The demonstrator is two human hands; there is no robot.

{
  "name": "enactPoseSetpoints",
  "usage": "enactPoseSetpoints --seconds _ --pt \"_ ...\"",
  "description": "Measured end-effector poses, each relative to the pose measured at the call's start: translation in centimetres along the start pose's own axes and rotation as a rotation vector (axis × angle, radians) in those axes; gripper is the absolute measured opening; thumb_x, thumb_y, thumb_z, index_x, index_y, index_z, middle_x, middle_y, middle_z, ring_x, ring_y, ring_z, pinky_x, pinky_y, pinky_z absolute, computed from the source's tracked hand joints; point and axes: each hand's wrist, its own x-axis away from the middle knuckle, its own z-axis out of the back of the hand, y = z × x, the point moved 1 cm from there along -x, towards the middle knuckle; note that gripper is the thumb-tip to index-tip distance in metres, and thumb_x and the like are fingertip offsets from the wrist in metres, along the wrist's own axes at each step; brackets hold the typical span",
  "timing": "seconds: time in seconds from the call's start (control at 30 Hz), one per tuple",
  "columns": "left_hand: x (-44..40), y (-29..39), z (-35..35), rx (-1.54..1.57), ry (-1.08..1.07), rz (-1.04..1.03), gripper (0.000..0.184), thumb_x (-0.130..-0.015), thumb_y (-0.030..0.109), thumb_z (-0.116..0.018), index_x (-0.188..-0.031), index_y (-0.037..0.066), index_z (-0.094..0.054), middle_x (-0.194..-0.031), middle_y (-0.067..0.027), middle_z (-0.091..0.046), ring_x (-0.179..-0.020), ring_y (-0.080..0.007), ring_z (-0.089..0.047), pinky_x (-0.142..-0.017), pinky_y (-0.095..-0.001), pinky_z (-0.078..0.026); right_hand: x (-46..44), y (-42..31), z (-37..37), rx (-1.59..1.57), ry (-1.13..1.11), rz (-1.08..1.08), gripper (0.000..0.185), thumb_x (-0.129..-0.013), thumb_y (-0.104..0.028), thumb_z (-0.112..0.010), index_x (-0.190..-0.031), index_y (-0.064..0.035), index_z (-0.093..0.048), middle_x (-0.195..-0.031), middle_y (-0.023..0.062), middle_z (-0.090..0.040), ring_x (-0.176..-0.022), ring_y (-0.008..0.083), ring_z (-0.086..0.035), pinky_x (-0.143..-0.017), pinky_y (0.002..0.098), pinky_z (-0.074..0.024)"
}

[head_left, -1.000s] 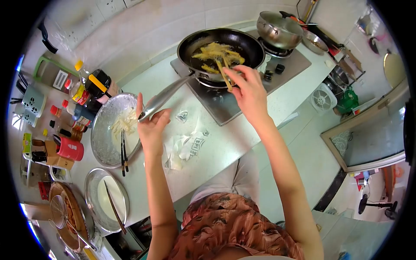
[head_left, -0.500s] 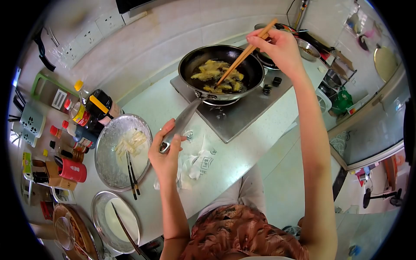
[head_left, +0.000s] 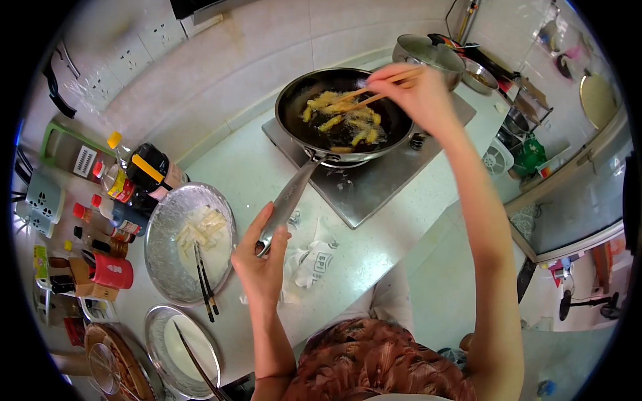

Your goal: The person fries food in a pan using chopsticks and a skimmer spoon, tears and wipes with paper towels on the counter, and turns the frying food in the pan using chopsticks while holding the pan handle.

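Note:
My left hand (head_left: 266, 252) is closed round the end of the frying pan's long metal handle (head_left: 292, 195). The dark frying pan (head_left: 294, 130) sits on the stove (head_left: 374, 187), with yellow battered strips (head_left: 364, 127) bubbling in oil. Above the pan's right rim, my right hand (head_left: 421, 93) grips a pair of wooden chopsticks (head_left: 364, 100). Their tips are spread apart among the strips at the pan's middle. My right fingers are slightly blurred.
Left of the pan stands a metal bowl (head_left: 157, 250) of pale coated strips and black chopsticks (head_left: 202, 284). Nearer me is a bowl of white batter (head_left: 190, 344). Bottles (head_left: 120, 184) line the wall side. A lidded pot (head_left: 428, 53) stands behind my right hand. A crumpled plastic bag (head_left: 311, 260) lies on the counter.
My right hand has moved down and slightly left, and the chopsticks have gone from steep and together to flatter and spread. The strips have shifted in the pan. The left hand keeps its hold.

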Motion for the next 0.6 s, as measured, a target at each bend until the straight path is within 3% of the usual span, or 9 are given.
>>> enactPoseSetpoints --seconds 0.07,0.17,0.3,0.4,0.5,0.6 --pt "0.0 -0.1 -0.2 -0.033 0.022 -0.062 0.036 -0.083 0.007 -0.068 -0.118 -0.003 -0.062 -0.107 -0.0141 -0.068 -0.085 -0.0160 -0.067 -0.067 -0.0253 -0.051 0.2 -0.7 3.0 -0.113 -0.013 -0.062 0.016 -0.079 -0.021 -0.072 -0.085 -0.0059 -0.073 -0.073 0.0039 -0.070 -0.066 0.0115 -0.063 -0.063 0.0273 -0.0493" --pt "0.3 0.3 -0.5 -0.094 0.026 -0.110 0.037 -0.082 0.007 -0.069 -0.117 -0.003 -0.062 -0.106 -0.0170 -0.068 -0.088 -0.0184 -0.067 -0.071 -0.0265 -0.051 0.7 -2.1 6.1 -0.098 -0.208 -0.203 0.016 -0.081 -0.021 -0.071 -0.086 -0.0057 -0.073 -0.071 0.0046 -0.068 -0.066 0.0100 -0.062 -0.062 0.0246 -0.0475" --pt "1.0 1.3 -1.0 -0.219 -0.008 -0.230 0.039 -0.082 0.011 -0.071 -0.117 -0.003 -0.061 -0.105 -0.0193 -0.068 -0.090 -0.0191 -0.067 -0.072 -0.0281 -0.052 2.1 -0.3 3.9 0.072 -0.112 -0.238 0.017 -0.081 -0.021 -0.071 -0.087 -0.0045 -0.072 -0.072 0.0045 -0.069 -0.066 0.0103 -0.062 -0.061 0.0245 -0.0469" --pt "1.7 3.1 -0.6 -0.196 -0.134 -0.088 0.044 -0.085 0.013 -0.068 -0.124 -0.005 -0.057 -0.103 -0.0180 -0.068 -0.092 -0.0149 -0.064 -0.078 -0.0254 -0.049 3.1 0.8 1.8 0.085 0.031 -0.061 0.015 -0.082 -0.018 -0.070 -0.088 -0.0045 -0.072 -0.074 0.0051 -0.069 -0.068 0.0111 -0.063 -0.064 0.0253 -0.0482" --pt "1.7 1.9 -0.4 -0.116 -0.236 -0.136 0.054 -0.088 0.023 -0.064 -0.129 -0.009 -0.050 -0.113 -0.0195 -0.064 -0.090 -0.0164 -0.064 -0.072 -0.0255 -0.051 3.6 1.2 2.2 -0.021 0.118 -0.120 0.015 -0.083 -0.015 -0.069 -0.092 -0.0037 -0.072 -0.078 0.0044 -0.070 -0.071 0.0100 -0.064 -0.066 0.0244 -0.0494" --pt "0.6 1.7 -1.2 0.384 -0.367 0.120 0.062 -0.091 0.028 -0.058 -0.135 -0.012 -0.039 -0.125 -0.0199 -0.056 -0.091 -0.0205 -0.065 -0.062 -0.0251 -0.052 3.8 0.3 4.8 -0.090 0.170 -0.226 0.021 -0.083 -0.018 -0.070 -0.098 -0.0040 -0.071 -0.079 0.0030 -0.069 -0.071 0.0082 -0.063 -0.063 0.0229 -0.0500"
